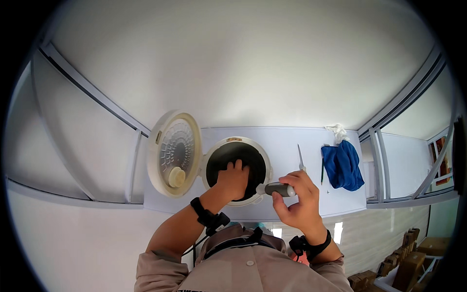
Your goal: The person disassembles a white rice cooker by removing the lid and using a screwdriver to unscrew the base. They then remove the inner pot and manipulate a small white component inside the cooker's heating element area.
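A white rice cooker point(265, 160) stands on the table, its round lid point(152, 160) swung up on the left, showing a patterned metal inner plate and a cream round knob-like part. My left hand point(234, 179) reaches into the dark interior, fingers apart and stretched forward; what the fingertips touch is hidden. In my right hand point(301, 202) is a short, thick grey-and-white handled tool point(277, 189), pinched between thumb and fingers. Its narrower end points left at the cooker's right rim. I cannot make out the tool's exact kind.
Right of the cooker lies a thin screwdriver-like tool point(300, 155). Farther right are a dark slim pen-like stick point(322, 171), a blue cloth pouch point(343, 166) and crumpled white tissue point(336, 130). Metal frames border the white table point(287, 141); cardboard boxes point(408, 270) stand on the floor at lower right.
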